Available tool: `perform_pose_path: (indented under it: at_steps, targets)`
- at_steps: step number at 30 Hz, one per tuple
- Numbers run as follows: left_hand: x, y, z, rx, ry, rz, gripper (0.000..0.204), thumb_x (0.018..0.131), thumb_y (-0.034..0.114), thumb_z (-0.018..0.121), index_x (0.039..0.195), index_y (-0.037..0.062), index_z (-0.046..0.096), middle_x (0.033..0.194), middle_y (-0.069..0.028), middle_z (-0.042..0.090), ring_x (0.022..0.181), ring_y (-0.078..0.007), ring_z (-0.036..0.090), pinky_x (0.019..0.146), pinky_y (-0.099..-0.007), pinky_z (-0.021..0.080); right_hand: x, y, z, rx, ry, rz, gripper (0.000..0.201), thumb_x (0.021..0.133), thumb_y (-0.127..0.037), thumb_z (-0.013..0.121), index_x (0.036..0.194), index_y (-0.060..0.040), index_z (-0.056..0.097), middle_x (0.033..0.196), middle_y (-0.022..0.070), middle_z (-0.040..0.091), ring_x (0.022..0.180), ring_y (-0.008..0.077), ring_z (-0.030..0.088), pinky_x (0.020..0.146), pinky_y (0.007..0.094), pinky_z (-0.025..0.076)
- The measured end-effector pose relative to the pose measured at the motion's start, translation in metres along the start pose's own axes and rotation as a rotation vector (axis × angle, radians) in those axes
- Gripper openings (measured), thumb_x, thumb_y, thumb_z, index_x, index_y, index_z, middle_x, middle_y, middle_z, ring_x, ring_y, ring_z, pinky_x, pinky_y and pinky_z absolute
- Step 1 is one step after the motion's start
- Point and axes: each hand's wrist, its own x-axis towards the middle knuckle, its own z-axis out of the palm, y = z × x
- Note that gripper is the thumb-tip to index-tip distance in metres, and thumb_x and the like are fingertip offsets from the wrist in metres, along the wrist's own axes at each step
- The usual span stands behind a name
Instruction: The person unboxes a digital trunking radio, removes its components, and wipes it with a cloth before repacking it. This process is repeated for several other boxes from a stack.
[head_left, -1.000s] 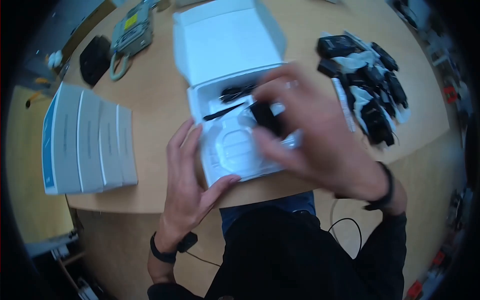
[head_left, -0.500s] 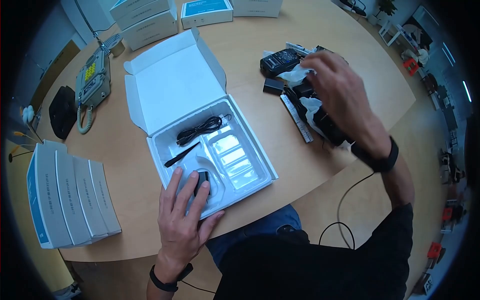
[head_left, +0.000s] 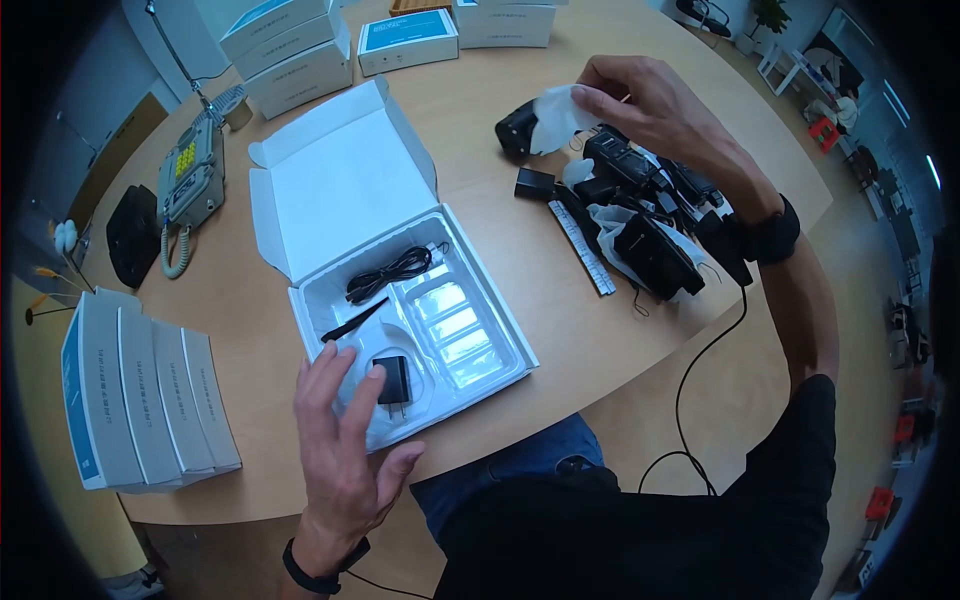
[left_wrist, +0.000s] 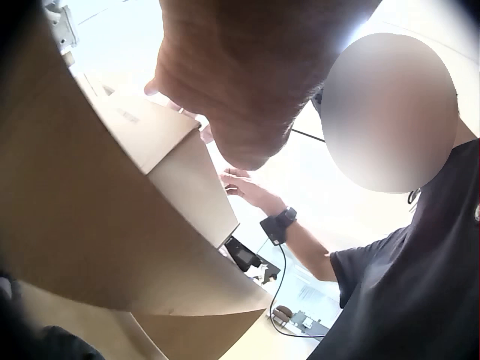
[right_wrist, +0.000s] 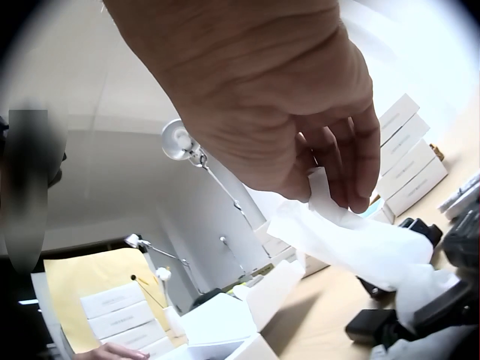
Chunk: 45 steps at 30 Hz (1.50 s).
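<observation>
An open white box with a moulded tray lies on the table, holding a coiled black cable, a thin black strip and a black plug adapter. The left hand is at the box's near left edge, fingers spread and fairly straight over the tray beside the adapter. Beyond the box, the right hand pinches a white translucent wrapper around a black device. In the right wrist view, thumb and fingers of the right hand grip the wrapper.
Black devices and wrappers are piled on the right, beside a white-marked strip and a small black block. White boxes stand at the left, more boxes at the back. A telephone sits at the back left.
The right hand moved from the box to the pile and now lifts a wrapped device from it. The left hand has drawn back slightly from the adapter, which lies in the tray.
</observation>
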Motion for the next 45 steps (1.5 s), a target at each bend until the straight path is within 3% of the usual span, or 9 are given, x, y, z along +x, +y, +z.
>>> perform_pose_path:
  at_steps: [7, 14, 18, 23, 27, 29, 32, 35, 45]
  targets:
    - [0.090, 0.015, -0.007, -0.772, 0.178, -0.276, 0.055, 0.101, 0.031, 0.064, 0.140, -0.0040, 0.045, 0.129, -0.0203, 0.052, 0.100, -0.0205, 0.063, 0.074, -0.0306, 0.055, -0.017, -0.056, -0.015, 0.010, 0.184, -0.390, 0.014, 0.099, -0.012, 0.064, 0.095, 0.0017, 0.068, 0.078, 0.0176, 0.068, 0.069, 0.0292, 0.067, 0.066, 0.0419, 0.053]
    - [0.151, 0.049, 0.002, -1.177, 0.104, -0.641, 0.052, 0.102, 0.040, 0.064, 0.126, -0.0029, 0.048, 0.111, -0.0131, 0.056, 0.088, -0.0173, 0.067, 0.068, -0.0321, 0.059, -0.056, -0.102, 0.001, 0.604, 0.175, -0.083, 0.015, 0.095, -0.008, 0.072, 0.095, 0.0049, 0.063, 0.084, 0.0081, 0.067, 0.072, 0.0101, 0.067, 0.061, 0.0239, 0.056]
    - [0.147, 0.054, 0.012, -1.526, 0.088, -0.615, 0.033, 0.103, 0.024, 0.065, 0.114, -0.0024, 0.048, 0.106, -0.0123, 0.062, 0.086, -0.0160, 0.066, 0.071, -0.0303, 0.060, -0.079, -0.117, 0.014, 0.787, 0.199, -0.104, 0.016, 0.090, -0.010, 0.076, 0.093, -0.0006, 0.064, 0.087, 0.0086, 0.070, 0.077, 0.0162, 0.070, 0.060, 0.0281, 0.058]
    - [0.127, 0.024, 0.015, -1.218, 0.047, -0.479, 0.013, 0.101, 0.006, 0.063, 0.104, -0.0022, 0.053, 0.107, -0.0129, 0.063, 0.082, -0.0136, 0.065, 0.069, -0.0281, 0.057, -0.108, -0.111, 0.016, 1.107, 0.036, 0.150, 0.015, 0.097, -0.010, 0.071, 0.102, 0.0003, 0.061, 0.108, 0.0085, 0.065, 0.091, 0.0110, 0.066, 0.070, 0.0232, 0.057]
    - [0.124, 0.020, 0.020, -1.174, 0.142, -0.358, 0.018, 0.098, -0.003, 0.063, 0.114, -0.0010, 0.055, 0.112, -0.0105, 0.062, 0.085, -0.0112, 0.062, 0.069, -0.0264, 0.054, -0.108, -0.085, 0.006, 0.983, 0.082, 0.208, 0.019, 0.100, -0.018, 0.068, 0.100, 0.0005, 0.065, 0.086, 0.0038, 0.067, 0.076, 0.0088, 0.064, 0.064, 0.0245, 0.051]
    - [0.134, 0.025, 0.020, -1.173, 0.190, -0.384, 0.024, 0.098, -0.001, 0.065, 0.121, -0.0007, 0.058, 0.112, -0.0094, 0.062, 0.088, -0.0122, 0.064, 0.074, -0.0269, 0.058, -0.117, -0.067, -0.002, 0.585, 0.350, 0.071, 0.017, 0.099, -0.017, 0.069, 0.102, -0.0003, 0.065, 0.086, 0.0069, 0.067, 0.075, 0.0167, 0.067, 0.065, 0.0290, 0.052]
    - [0.137, 0.016, 0.026, -1.155, 0.213, -0.349, 0.020, 0.097, 0.006, 0.071, 0.115, -0.0001, 0.066, 0.106, -0.0073, 0.066, 0.090, -0.0131, 0.067, 0.080, -0.0289, 0.061, -0.148, -0.045, -0.006, -0.102, 0.340, 0.069, 0.028, 0.093, -0.021, 0.074, 0.112, -0.0020, 0.064, 0.095, 0.0106, 0.066, 0.085, 0.0259, 0.067, 0.073, 0.0353, 0.054]
    - [0.141, 0.016, 0.023, -1.122, 0.214, -0.325, 0.013, 0.095, 0.006, 0.073, 0.105, -0.0021, 0.069, 0.098, -0.0089, 0.070, 0.090, -0.0139, 0.068, 0.081, -0.0308, 0.064, -0.169, -0.042, 0.010, -0.295, 0.167, 0.151, 0.046, 0.086, -0.027, 0.079, 0.122, -0.0034, 0.061, 0.105, 0.0130, 0.064, 0.096, 0.0321, 0.063, 0.081, 0.0395, 0.053]
    - [0.141, 0.010, 0.017, -0.911, 0.248, -0.318, 0.017, 0.098, 0.013, 0.072, 0.105, -0.0017, 0.069, 0.091, -0.0069, 0.068, 0.076, -0.0073, 0.063, 0.057, -0.0223, 0.055, -0.149, -0.004, 0.033, 0.111, 0.121, 0.330, 0.064, 0.082, -0.035, 0.076, 0.126, 0.0071, 0.058, 0.105, 0.0244, 0.067, 0.100, 0.0330, 0.069, 0.088, 0.0397, 0.054]
